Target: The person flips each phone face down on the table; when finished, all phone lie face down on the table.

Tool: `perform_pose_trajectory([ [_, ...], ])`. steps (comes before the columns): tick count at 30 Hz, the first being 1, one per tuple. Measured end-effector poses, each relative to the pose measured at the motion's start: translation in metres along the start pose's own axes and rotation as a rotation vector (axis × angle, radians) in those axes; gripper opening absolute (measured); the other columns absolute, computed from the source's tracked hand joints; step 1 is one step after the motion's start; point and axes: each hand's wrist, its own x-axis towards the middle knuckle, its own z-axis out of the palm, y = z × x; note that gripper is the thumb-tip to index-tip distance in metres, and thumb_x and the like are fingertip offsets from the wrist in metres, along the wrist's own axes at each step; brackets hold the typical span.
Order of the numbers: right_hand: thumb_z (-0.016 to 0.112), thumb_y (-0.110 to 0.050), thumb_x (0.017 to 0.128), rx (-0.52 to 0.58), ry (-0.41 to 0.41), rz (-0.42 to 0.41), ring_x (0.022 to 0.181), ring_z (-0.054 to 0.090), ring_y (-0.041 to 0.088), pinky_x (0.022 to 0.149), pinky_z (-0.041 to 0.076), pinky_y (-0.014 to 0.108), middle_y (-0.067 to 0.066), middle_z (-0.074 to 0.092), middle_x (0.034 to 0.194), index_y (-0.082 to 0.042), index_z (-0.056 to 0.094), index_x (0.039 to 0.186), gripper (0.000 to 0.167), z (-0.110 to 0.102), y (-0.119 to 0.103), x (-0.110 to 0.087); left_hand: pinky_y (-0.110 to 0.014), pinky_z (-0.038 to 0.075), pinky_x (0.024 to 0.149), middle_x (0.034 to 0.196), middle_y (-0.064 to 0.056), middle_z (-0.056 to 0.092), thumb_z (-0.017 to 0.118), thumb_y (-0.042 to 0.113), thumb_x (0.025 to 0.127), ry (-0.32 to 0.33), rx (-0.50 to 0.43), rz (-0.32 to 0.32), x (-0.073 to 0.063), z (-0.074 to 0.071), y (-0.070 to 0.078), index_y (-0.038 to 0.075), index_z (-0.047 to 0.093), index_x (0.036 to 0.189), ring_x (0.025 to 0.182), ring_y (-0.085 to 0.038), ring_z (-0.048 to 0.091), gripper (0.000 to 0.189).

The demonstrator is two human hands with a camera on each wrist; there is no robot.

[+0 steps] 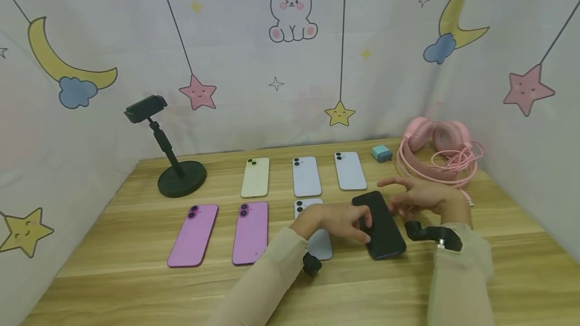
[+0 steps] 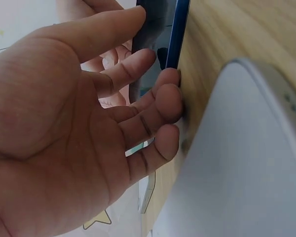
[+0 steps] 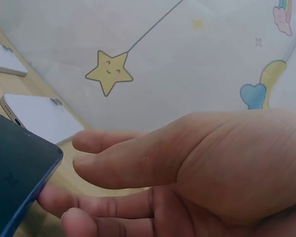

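Note:
A dark-screened phone (image 1: 382, 233) with a blue edge lies screen up between my two hands. My left hand (image 1: 340, 220) reaches over from the left, thumb and index fingertips overlapping the screen; its fingers (image 2: 167, 101) are loosely bent with no grip. Beneath that hand and wrist, a white phone (image 1: 320, 245) is partly hidden. On the other side, my right hand (image 1: 423, 197) has its index finger stretched out above the phone's upper right corner. In the right wrist view, a lower fingertip (image 3: 52, 197) sits right at the edge of the dark phone (image 3: 19, 158).
Behind lie a yellow phone (image 1: 255, 180) and two white phones (image 1: 306, 177) (image 1: 351, 172). Two purple phones (image 1: 193, 235) (image 1: 250, 235) lie left. A black stand (image 1: 181, 177), blue charger (image 1: 382, 153) and pink headphones (image 1: 446, 140) with a coiled cable stand before the curtain (image 1: 254, 54).

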Motion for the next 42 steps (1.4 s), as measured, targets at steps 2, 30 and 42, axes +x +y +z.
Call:
perform_pose_trajectory([
  [2, 0.051, -0.003, 0.099, -0.016, 0.017, -0.014, 0.067, 0.054, 0.017, 0.059, 0.047, 0.027, 0.012, 0.06, 0.086, -0.008, 0.024, 0.155, 0.062, 0.0, -0.001, 0.0, -0.018, 0.044, 0.071, 0.092, 0.004, 0.063, 0.066, 0.028, 0.099, 0.001, 0.005, 0.002, 0.001, 0.0, 0.0, 0.014, 0.053, 0.115, 0.082, -0.006, 0.058, 0.025],
  [30, 0.056, -0.01, 0.101, 0.027, 0.027, -0.16, 0.083, 0.065, 0.021, 0.079, 0.056, 0.039, 0.012, 0.065, 0.099, -0.004, 0.031, 0.149, 0.055, 0.003, -0.015, 0.002, -0.018, 0.051, 0.07, 0.104, -0.003, 0.053, 0.066, 0.013, 0.096, 0.077, -0.186, 0.042, 0.006, 0.003, -0.002, 0.006, 0.05, 0.115, 0.072, -0.01, 0.064, 0.025],
  [42, 0.058, -0.011, 0.1, 0.024, -0.016, -0.149, 0.09, 0.068, 0.029, 0.082, 0.055, 0.044, 0.016, 0.068, 0.098, -0.006, 0.035, 0.148, 0.054, 0.008, -0.016, 0.007, -0.025, 0.053, 0.07, 0.112, -0.009, 0.056, 0.062, 0.016, 0.101, 0.12, -0.369, 0.056, -0.001, -0.002, -0.001, 0.013, 0.03, 0.126, 0.069, -0.023, 0.066, 0.041],
])
